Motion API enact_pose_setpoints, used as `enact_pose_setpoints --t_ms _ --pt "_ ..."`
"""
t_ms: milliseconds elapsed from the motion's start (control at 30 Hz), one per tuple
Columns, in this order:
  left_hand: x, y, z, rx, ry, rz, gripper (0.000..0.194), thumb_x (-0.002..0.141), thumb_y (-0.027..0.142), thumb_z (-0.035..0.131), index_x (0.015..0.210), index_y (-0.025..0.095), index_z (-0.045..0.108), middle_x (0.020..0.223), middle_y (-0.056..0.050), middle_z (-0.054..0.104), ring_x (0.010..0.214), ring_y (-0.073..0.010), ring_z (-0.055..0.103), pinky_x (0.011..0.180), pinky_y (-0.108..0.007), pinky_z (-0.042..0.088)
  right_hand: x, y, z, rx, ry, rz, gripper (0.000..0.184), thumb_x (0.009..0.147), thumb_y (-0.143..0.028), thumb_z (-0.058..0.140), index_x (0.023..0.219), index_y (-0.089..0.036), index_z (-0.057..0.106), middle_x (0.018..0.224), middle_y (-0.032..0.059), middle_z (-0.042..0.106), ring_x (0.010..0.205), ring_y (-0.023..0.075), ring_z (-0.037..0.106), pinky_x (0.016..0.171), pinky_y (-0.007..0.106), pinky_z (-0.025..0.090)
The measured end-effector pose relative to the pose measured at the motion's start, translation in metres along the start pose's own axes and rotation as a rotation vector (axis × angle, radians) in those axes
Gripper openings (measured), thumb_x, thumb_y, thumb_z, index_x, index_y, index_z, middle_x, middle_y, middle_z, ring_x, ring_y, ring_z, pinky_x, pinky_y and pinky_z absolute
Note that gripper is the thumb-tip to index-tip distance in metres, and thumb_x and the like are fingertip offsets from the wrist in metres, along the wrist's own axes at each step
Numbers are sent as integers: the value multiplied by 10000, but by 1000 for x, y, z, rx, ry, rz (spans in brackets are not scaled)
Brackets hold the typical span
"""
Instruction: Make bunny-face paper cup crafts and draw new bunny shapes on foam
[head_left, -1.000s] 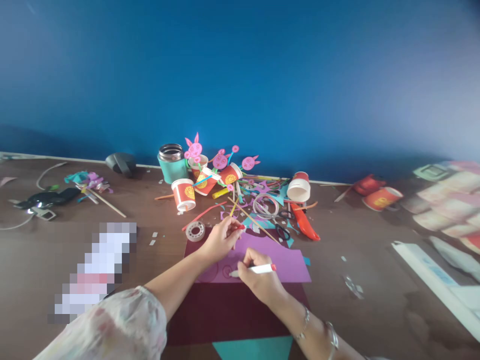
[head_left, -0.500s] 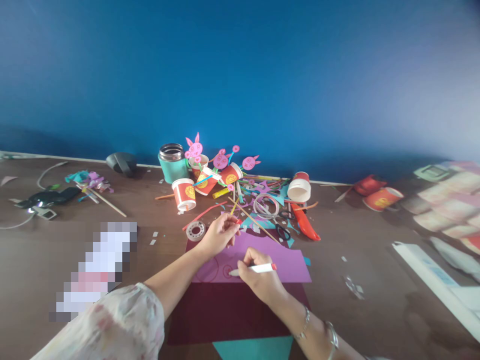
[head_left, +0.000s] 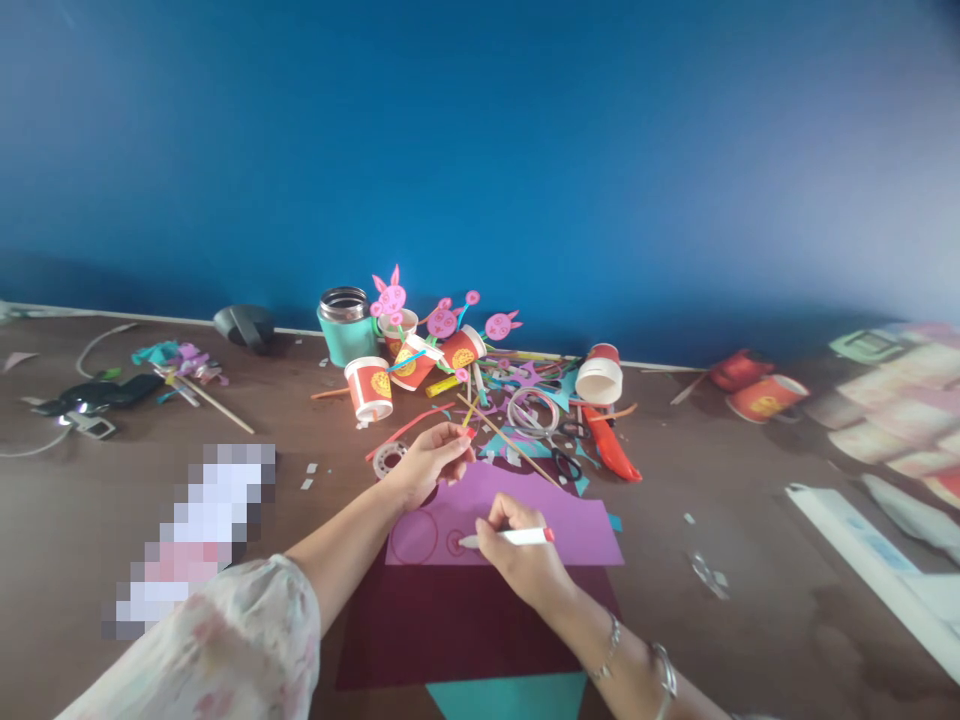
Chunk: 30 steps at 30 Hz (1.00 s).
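A white marker with a red end (head_left: 525, 537) is gripped in my right hand (head_left: 517, 555), its tip on a sheet of purple paper (head_left: 570, 535). Beside the tip is a small red circle with a mark inside; a larger red circle lies to its left on the same sheet. My left hand (head_left: 435, 462) is closed above the sheet's far left edge, pinching a small red marker cap (head_left: 466, 432). Dark maroon paper (head_left: 480, 625) lies under the purple sheet, and teal paper (head_left: 510, 695) shows below that.
Red paper cups (head_left: 369, 388), pink paper animal faces (head_left: 390, 300) and a teal thermos (head_left: 345, 330) stand near the blue wall. Scissors (head_left: 566, 465), a tape roll (head_left: 388, 460) and a wooden stick (head_left: 517, 450) lie beyond the paper. A pixelated object (head_left: 199, 540) is at left.
My left hand has moved slightly left and up with the cap, uncovering more of the large red circle. My right hand and the marker have barely shifted.
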<state>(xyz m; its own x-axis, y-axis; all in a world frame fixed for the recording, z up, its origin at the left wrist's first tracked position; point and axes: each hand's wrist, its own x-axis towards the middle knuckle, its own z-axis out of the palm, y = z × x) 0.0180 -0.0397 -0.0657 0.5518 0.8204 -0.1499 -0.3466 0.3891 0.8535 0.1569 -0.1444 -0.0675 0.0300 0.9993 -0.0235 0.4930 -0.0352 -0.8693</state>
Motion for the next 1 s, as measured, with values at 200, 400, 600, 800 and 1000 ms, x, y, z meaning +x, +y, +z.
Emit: enact_pose_setpoints --t_ms 200,400,600,800,1000 --pt "0 3 -4 -46 -31 -28 310 706 372 717 789 161 506 660 10 599 462 -51 489 407 -160 290 0 0 0 49 -23 30 273 773 -286 524 580 -214 345 456 -74 375 423 72 368 429 175 320" --pt "1 7 -10 -41 -29 13 300 711 374 712 772 169 502 682 4 603 468 -58 487 409 -169 284 0 1 0 64 -32 15 269 776 -286 528 581 -213 357 459 -71 370 421 74 374 430 181 319" --pt "3 11 -13 -58 -4 36 287 711 358 710 757 171 497 656 9 600 446 -53 447 424 -179 287 1 -2 -1 64 -25 20 281 763 -292 542 567 -213 355 458 -72 374 413 79 398 430 184 313" --pt "4 8 -14 -73 -25 46 278 730 354 698 767 169 494 666 8 601 453 -55 459 434 -186 284 0 -2 0 61 -34 19 276 776 -299 540 579 -210 367 463 -68 396 415 79 408 429 182 317" --pt "4 8 -14 -66 -12 27 294 715 373 708 776 170 505 668 8 598 460 -61 466 422 -180 279 1 -3 0 61 -18 21 273 765 -287 551 571 -209 375 462 -66 398 418 84 435 426 184 330"
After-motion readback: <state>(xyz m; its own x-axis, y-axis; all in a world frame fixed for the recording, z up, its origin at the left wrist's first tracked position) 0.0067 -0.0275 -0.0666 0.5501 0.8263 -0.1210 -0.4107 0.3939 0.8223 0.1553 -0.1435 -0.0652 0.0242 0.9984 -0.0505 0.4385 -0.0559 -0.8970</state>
